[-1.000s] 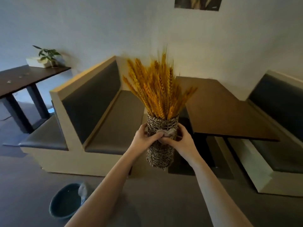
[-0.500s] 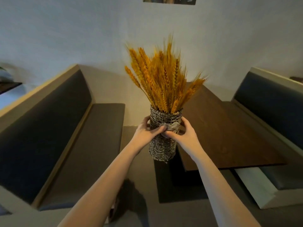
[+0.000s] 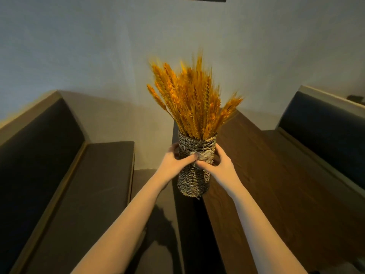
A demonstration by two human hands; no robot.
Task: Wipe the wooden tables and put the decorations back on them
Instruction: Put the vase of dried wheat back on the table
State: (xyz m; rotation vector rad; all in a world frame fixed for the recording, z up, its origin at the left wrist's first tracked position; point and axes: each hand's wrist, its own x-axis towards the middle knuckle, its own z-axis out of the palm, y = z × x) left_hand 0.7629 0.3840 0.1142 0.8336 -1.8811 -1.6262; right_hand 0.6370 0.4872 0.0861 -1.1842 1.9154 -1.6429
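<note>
— Woven vase point(image 3: 194, 171) of dried wheat point(image 3: 192, 103): where now?

— Closer than a second ago, above the wooden table point(image 3: 276, 184)'s near edge. Left hand point(image 3: 173, 162) and right hand point(image 3: 219, 165) both wrap it, fingers curled. Setting-down looks next.

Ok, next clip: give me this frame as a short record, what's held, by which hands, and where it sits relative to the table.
held item: woven vase with dried orange wheat stalks
left hand: grips the vase's left side
right hand: grips the vase's right side
vase pose: upright, in the air over the near left edge of the wooden table
placed yet: no
table top: bare where visible
seating: padded benches on both sides
</note>
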